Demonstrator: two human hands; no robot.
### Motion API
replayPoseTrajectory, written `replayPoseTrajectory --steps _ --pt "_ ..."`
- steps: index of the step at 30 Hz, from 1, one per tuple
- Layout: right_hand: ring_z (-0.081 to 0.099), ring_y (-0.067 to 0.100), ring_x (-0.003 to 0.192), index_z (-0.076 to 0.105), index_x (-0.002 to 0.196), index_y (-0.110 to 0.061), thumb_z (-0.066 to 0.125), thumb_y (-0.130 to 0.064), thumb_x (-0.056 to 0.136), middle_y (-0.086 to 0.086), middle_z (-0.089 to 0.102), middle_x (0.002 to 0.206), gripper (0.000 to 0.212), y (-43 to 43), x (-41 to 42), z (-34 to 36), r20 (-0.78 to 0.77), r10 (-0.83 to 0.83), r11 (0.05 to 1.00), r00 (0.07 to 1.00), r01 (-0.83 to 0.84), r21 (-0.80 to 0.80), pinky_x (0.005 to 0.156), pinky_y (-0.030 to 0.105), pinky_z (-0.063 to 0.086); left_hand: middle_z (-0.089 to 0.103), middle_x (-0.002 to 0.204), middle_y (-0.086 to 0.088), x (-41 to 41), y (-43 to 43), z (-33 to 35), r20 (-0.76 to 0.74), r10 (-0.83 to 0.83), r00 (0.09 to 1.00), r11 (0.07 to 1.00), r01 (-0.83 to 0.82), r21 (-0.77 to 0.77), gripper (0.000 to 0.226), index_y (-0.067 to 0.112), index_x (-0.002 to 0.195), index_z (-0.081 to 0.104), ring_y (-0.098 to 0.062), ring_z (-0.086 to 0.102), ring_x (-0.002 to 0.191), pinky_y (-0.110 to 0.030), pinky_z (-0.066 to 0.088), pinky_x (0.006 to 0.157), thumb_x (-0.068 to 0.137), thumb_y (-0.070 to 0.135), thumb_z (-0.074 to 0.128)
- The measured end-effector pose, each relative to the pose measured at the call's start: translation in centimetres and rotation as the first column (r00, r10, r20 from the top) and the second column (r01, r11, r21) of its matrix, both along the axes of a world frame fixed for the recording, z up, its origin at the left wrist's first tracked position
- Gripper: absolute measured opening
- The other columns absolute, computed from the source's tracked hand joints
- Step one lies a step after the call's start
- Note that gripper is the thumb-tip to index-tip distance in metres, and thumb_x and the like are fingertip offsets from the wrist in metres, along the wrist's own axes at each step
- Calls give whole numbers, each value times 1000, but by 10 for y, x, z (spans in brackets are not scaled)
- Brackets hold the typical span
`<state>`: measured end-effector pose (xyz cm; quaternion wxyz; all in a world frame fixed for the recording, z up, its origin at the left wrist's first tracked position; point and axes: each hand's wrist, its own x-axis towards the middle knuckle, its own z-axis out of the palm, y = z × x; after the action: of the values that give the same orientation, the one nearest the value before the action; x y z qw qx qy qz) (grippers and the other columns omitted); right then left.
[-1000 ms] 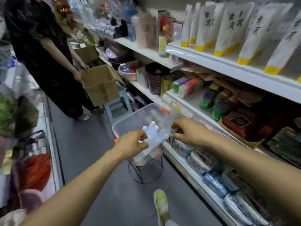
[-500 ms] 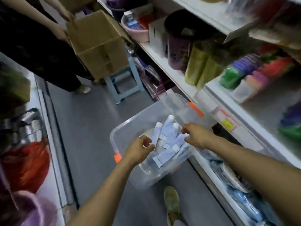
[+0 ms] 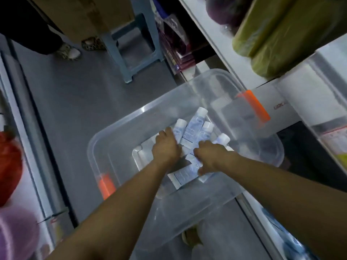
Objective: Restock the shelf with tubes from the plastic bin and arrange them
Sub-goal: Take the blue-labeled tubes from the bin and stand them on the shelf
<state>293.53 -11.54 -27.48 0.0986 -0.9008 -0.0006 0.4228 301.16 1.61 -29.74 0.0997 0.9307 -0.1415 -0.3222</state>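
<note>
One shelf runs down the frame's right. One clear bin sits centre, right rim at the shelf edge, open floor to its left. Inside, four capped tubes lie bunched; my left hand and right hand grasp them.

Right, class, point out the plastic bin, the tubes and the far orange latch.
plastic bin (image 3: 131, 116): head view, clear left rim.
tubes (image 3: 193, 127): head view, label of a middle tube.
far orange latch (image 3: 253, 106): head view, middle of the clip.
</note>
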Motion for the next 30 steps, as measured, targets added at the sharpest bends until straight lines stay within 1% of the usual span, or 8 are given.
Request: replayPoseTrajectory --steps 5,12,16,20,24,26,28,30 --pt "49 31 116 40 133 -12 69 -23 83 12 48 127 59 9 -1 -16 35 154 986 987 -151 -68 85 39 45 54 123 -12 11 -19 -32 142 -39 989 993 23 115 58 10 127 42 -30 54 112 -38 46 83 83 38 66" --pt "61 24 100 55 117 -14 66 -46 83 5 62 113 48 6 -3 12 -54 187 981 981 -189 -42 74 31 42 64 116 -8 29 0 -16 -198 155 968 986 -162 -22 69 20 118 56 -29 61 99 -38 53 85 59 52 72" --pt "57 22 90 57 104 -17 58 -52 84 2 63 106 41 12 -12 47 -68 -49 996 997 44 -77 75 30 41 66 100 -3 19 19 30 -241 260 935 932 -308 -192 54 19 108 58 -27 63 92 -33 52 81 62 31 83" --pt "49 30 118 52 126 -13 49 -45 91 7 57 125 48 26 -32 89 -27 -322 947 946 322 -19 93 35 38 65 90 2 -4 47 80 -281 397 874 789 -481 -382 50 16 104 59 -19 60 80 -28 48 74 62 11 86" --pt "47 32 122 46 135 -12 49 -54 81 14 48 135 69 46 -62 129 4 -648 757 761 644 107 95 35 41 69 78 -5 -34 82 137 -366 414 834 688 -549 -473 37 6 93 69 -15 60 64 -25 48 51 67 27 85" --pt "52 31 116 53 127 -10 51 -51 74 15 53 128 67 59 -78 150 -14 -777 610 629 758 229 96 39 45 70 77 -10 -54 98 170 -384 401 832 641 -554 -531 27 4 89 70 -16 60 63 -26 51 52 74 24 80" --pt "60 23 90 60 110 -11 52 -46 70 9 61 105 54 73 -97 174 -53 -866 442 497 811 384 75 33 50 69 77 -10 -74 116 203 -423 384 821 561 -571 -599 18 5 87 69 -19 62 67 -25 54 55 78 18 78" --pt "50 17 58 55 96 -12 55 -45 70 5 57 76 41 88 -119 199 -103 -927 271 360 836 478 50 23 36 71 87 -11 -92 135 229 -529 353 772 471 -635 -612 16 6 94 66 -22 67 76 -17 50 50 81 10 73"
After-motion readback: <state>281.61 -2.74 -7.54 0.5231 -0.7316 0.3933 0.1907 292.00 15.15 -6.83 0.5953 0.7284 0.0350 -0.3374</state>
